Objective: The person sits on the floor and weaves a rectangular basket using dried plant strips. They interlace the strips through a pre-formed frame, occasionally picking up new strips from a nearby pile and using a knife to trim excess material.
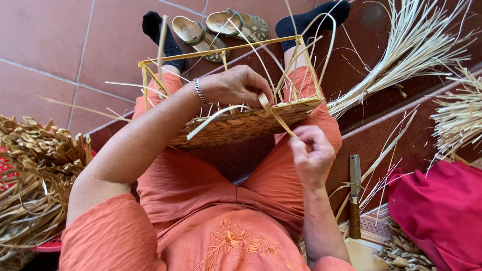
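Note:
A half-woven straw basket on a yellow rectangular frame rests across my knees. My left hand lies on the woven rim, its fingers pinching a flat pale straw strip where it enters the weave. My right hand is closed around the lower end of the same strip, pulling it down and toward me. Loose upright straws stick out of the frame around both hands.
A bundle of dried brown leaves sits in a red basket at the left. Pale straw bundles lie at the right by a red cloth. A knife rests beside my right leg. Sandals stand on the tile floor.

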`<action>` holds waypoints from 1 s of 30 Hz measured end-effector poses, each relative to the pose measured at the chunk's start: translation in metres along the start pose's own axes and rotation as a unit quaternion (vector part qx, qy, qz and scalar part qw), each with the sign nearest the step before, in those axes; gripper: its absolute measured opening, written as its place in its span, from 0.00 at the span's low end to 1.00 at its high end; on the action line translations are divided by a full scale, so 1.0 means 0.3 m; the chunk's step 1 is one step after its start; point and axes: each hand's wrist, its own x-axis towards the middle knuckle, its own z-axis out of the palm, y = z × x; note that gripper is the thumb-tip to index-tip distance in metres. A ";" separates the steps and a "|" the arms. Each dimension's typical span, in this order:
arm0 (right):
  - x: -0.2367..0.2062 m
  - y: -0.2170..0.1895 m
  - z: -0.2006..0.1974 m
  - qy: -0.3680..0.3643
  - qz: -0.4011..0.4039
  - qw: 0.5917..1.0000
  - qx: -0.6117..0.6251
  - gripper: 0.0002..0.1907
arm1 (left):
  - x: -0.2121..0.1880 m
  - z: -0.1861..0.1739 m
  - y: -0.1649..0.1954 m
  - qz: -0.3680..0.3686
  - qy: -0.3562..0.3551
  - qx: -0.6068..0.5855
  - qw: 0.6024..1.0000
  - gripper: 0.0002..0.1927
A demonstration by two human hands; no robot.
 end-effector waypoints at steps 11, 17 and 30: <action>-0.111 0.006 -0.241 0.031 0.070 0.981 -0.179 0.07 | -0.005 0.041 0.016 0.021 0.009 0.118 0.993 0.11; -0.041 -0.123 -0.182 -0.005 -0.104 0.940 -0.325 0.17 | -0.024 0.076 0.025 0.061 0.083 0.094 0.990 0.09; 0.082 -0.063 0.038 -0.025 -0.008 0.981 -0.191 0.11 | -0.088 0.137 -0.024 0.131 0.218 0.103 0.962 0.09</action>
